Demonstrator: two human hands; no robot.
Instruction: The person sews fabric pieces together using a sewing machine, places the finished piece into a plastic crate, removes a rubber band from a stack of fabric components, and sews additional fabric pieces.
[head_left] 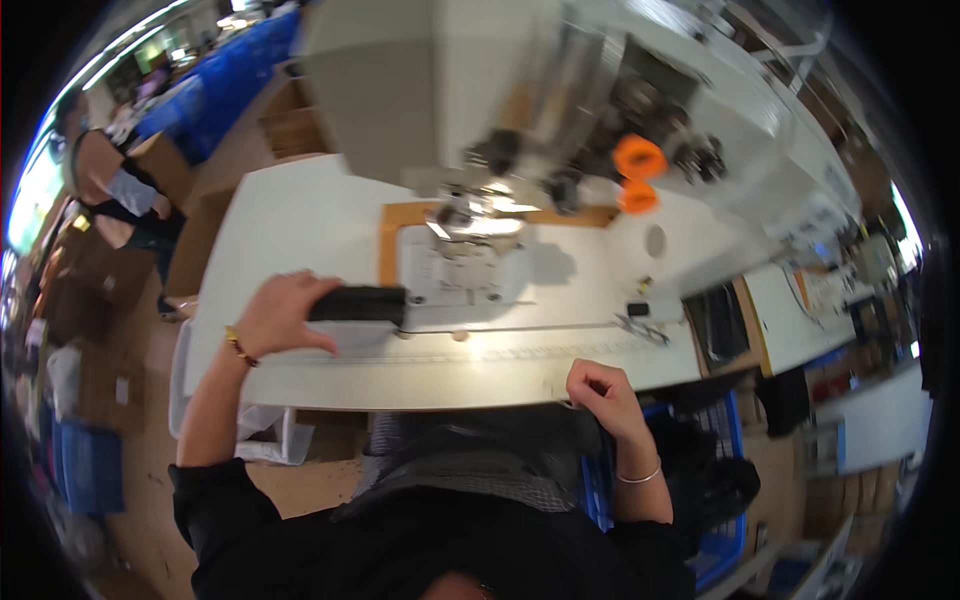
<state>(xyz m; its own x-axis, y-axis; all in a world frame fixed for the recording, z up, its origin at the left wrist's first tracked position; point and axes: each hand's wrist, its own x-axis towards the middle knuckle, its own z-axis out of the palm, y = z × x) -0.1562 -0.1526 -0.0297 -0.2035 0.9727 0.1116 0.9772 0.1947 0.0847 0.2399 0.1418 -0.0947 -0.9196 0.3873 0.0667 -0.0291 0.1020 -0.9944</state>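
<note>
On the white sewing machine table, my left hand [278,318] grips the left end of a flat black rectangular piece [365,304], its thumb spread below and its fingers along the upper side. The piece's material is too blurred to tell. Its right end reaches the edge of the metal plate [430,285] in front of the sewing machine's presser foot area [475,215]. My right hand [608,398] is curled closed at the table's front edge, right of the machine's middle. Whatever its fingers may hold is hidden.
Thread snips [642,330] and a small black block [637,310] lie right of the plate. The sewing machine head [430,90] looms above, with orange knobs [638,172]. A blue crate [728,500] stands below right, a white bin [285,440] below left. Another person [115,190] stands far left.
</note>
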